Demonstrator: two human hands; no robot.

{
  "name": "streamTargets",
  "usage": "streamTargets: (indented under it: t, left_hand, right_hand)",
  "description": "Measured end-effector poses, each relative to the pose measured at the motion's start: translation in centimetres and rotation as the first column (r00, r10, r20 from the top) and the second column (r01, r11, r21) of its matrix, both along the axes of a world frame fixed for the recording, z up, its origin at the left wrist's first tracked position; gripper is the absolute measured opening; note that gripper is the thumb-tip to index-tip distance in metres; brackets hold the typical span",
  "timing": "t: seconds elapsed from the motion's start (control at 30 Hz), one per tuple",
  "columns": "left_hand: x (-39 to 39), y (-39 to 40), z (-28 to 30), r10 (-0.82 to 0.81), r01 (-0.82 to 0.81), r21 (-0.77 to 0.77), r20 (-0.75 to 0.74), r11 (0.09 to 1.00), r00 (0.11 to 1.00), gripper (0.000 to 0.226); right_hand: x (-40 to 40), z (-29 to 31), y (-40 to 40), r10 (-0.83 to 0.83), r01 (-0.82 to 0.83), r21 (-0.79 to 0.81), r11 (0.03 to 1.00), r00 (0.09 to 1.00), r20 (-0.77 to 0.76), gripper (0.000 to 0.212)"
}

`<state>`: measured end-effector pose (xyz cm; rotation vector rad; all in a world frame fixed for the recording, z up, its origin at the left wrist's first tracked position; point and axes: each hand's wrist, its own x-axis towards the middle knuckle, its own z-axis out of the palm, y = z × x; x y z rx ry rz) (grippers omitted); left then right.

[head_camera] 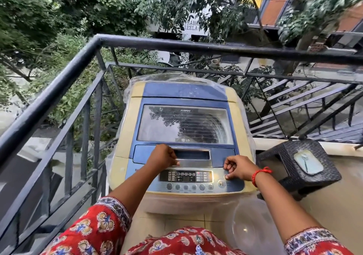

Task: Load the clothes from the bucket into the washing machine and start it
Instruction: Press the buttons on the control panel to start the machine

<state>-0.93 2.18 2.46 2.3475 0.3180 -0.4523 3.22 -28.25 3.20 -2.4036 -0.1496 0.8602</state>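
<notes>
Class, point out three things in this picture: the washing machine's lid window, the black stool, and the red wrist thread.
Lid window [184, 124], head view, middle of the glass pane.
Black stool [322, 156], head view, bare woven top near its right edge.
Red wrist thread [257, 174], head view, band across the right wrist.

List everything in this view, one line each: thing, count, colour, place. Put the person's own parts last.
washing machine: one, blue and cream, centre, glass lid shut
plastic cover: one, clear, draped around the machine
control panel: one, silver with dark display, machine's front edge
stool: one, black woven, right of machine
railing: one, black metal, left and behind
bucket: one, clear, bottom right
left hand: one, fisted, by the lid handle
right hand: one, red wrist thread, fingertip on a right-side button
</notes>
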Motion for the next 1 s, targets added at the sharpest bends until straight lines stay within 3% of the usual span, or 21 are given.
streamTargets:
  t: [0.33,1.0]
  left_hand:
    - [-0.3,0.1,-0.4,0.020,-0.020,0.002,0.012,1.000,1.000,0.024]
    - [-0.8,-0.4,-0.4,0.043,-0.043,-0.004,0.043,0.999,0.998,0.021]
  right_hand:
    - [-1.3,-0.6,0.7,-0.021,0.021,-0.001,1.000,0.995,0.098,0.052]
    - [-1.4,-0.5,0.4,0.014,-0.015,0.007,1.000,0.995,0.095,0.053]
